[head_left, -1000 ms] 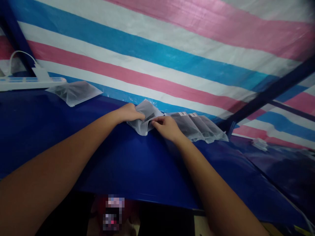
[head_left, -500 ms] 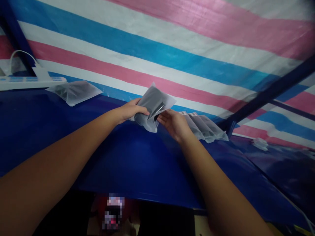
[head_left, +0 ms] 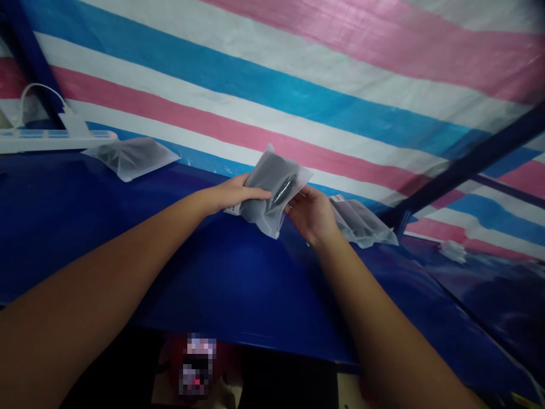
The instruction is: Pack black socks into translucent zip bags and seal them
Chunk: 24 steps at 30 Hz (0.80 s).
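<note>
My left hand [head_left: 232, 194] and my right hand [head_left: 310, 215] both grip a frosted plastic pouch [head_left: 272, 187] with a dark item inside. They hold it tilted, lifted above the blue table [head_left: 213, 272]. The left hand holds its left side, the right hand its right edge. Just right of my right hand lies a fanned row of similar pouches [head_left: 361, 221] on the table, partly hidden by that hand.
Another frosted pouch [head_left: 130, 157] lies at the table's back left beside a white power strip [head_left: 51, 139] with a plug and cable. A striped pink, blue and white tarp [head_left: 298, 85] rises behind the table. A dark blue post [head_left: 464, 165] slants at right.
The pouch was pressed on the table beside the row a second ago; both hands have lifted it up and turned it, and it now hangs slightly higher and further right.
</note>
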Motion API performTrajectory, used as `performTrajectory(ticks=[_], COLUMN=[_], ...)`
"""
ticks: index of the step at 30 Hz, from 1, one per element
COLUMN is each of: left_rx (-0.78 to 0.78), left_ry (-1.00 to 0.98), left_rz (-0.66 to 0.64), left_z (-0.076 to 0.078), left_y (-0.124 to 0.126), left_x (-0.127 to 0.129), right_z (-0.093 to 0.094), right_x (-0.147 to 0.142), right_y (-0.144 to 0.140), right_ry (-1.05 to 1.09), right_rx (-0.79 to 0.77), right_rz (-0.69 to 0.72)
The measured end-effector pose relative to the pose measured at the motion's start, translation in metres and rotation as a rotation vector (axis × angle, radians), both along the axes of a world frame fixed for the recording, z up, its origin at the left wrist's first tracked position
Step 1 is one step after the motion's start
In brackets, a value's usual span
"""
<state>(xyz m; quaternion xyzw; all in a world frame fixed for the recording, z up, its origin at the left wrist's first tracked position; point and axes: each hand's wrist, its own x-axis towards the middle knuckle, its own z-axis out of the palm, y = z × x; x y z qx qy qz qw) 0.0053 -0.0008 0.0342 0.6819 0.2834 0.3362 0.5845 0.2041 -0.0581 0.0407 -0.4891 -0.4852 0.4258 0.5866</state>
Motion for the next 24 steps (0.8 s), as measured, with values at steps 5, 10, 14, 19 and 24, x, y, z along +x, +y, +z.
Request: performTrajectory(ticks=[5, 10, 14, 19, 24], left_rx=[-0.027, -0.061, -0.101, -0.089, -0.037], left_ry=[-0.088, -0.096, -0.092, -0.051, 0.01], left_rz=[0.044, 0.034, 0.005, -0.031, -0.026], left_z=[-0.003, -0.004, -0.005, -0.006, -0.009], left_y=[-0.001, -0.003, -0.003, -0.004, -0.005], left_x=[0.006, 0.007, 0.005, 0.004, 0.007], right_z=[-0.002, -0.004, -0.007, -0.013, -0.014], right_x=[-0.003, -0.005, -0.012, -0.019, -0.015], right_y=[-0.001, -0.003, -0.001, 0.001, -0.001], right_ry=[-0.022, -0.142, -0.155, -0.051, 0.003], right_rx=[-0.047, -0.056, -0.074, -0.08, -0.12], right_rz=[0.095, 0.122, 0.096, 0.119, 0.223])
